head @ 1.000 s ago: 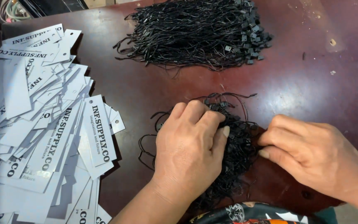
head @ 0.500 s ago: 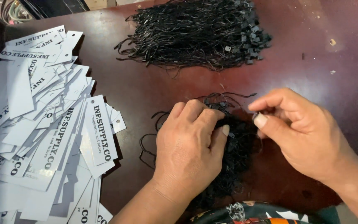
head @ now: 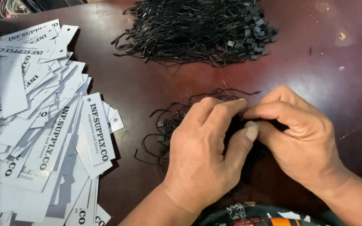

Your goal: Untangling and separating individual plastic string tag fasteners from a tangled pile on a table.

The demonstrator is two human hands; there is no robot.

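- The left hand (head: 202,155) lies on top of the small tangle of black cords (head: 168,125), covering its right half; loose loops and a few little square clasps show to the left of the hand
- The right hand (head: 302,142) comes in from the tangle's right side, and its fingertips meet those of the left hand directly over the tangle
- Grip of the left hand: narrow, with the fingers curled and the thumb pressed in towards them, closed on strands of the tangle
- Grip of the right hand: also narrow, with thumb and forefinger pinched together on the tangle's dark strands; which strand they have is hidden behind the knuckles
- Judging by this, the step in hand is teasing a single cord out of the tangle, one hand pinning the bunch while the other picks
- A next move would call for a fine pinch on one strand only and a slow pull away from the tangle, with the left hand holding the rest down so that the loops do not drag along
- Beyond the tangle, further up the counter (head: 336,75), lies a much larger heap of black cords (head: 197,29), untouched
- Well to the left of the tangle a spread of white card tags (head: 34,125) overlaps in a loose fan, and neither hand is near it
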